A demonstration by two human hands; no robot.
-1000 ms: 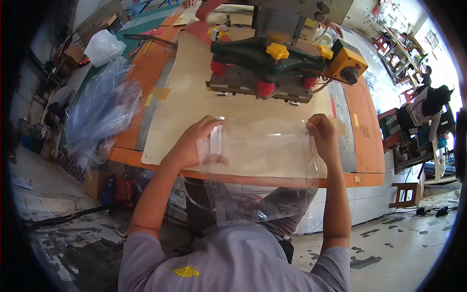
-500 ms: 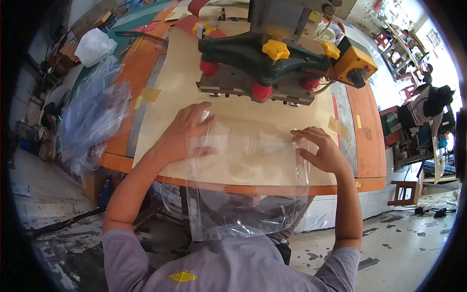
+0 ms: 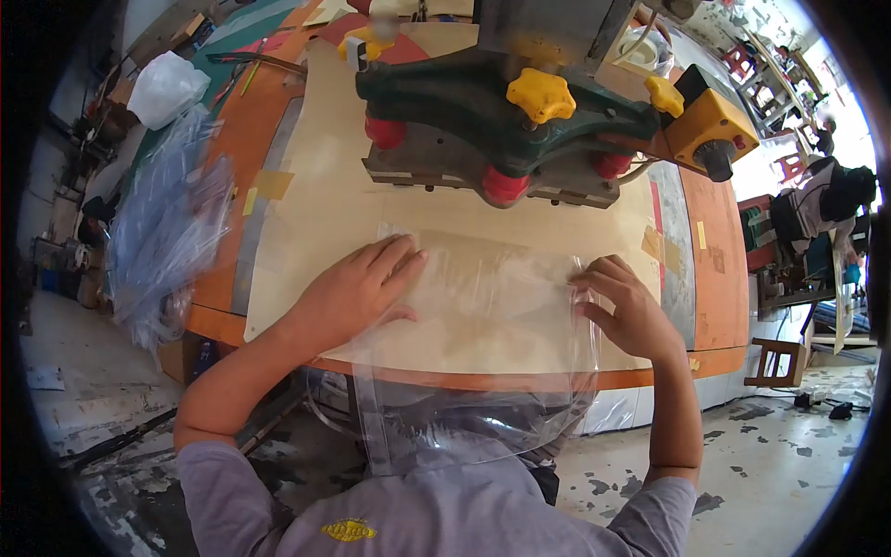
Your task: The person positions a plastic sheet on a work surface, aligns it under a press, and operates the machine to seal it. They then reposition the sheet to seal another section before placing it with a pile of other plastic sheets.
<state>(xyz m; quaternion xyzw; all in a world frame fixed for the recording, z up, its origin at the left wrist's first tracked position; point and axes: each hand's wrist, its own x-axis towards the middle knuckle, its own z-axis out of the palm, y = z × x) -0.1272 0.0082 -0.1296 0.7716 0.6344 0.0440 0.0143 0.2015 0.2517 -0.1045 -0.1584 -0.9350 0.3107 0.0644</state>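
Observation:
A clear plastic bag (image 3: 492, 320) lies on the cream sheet, its near part hanging over the table's front edge toward my shirt. Flat against the bag's upper left side, my left hand (image 3: 362, 288) has its fingers stretched out and the thumb apart. At the right edge, my right hand (image 3: 626, 306) has curled fingers and a thumb closed on the plastic. Just beyond the bag's far edge is the press head, with a dark green bracket (image 3: 436, 97), yellow star knobs (image 3: 541, 96), red round pads (image 3: 504, 183) and a metal bar (image 3: 418, 174) underneath.
A pile of clear plastic pieces (image 3: 167, 232) and a white plastic bundle (image 3: 167, 90) are at the left. A yellow control box (image 3: 715, 125) with a black knob juts out at the right of the press. A person (image 3: 817, 200) and a small wooden stool (image 3: 778, 362) are farther right.
My left hand has moved slightly down and right, laying flatter on the bag. The bag and right hand have shifted slightly. The camera view has moved a little, with the press appearing closer.

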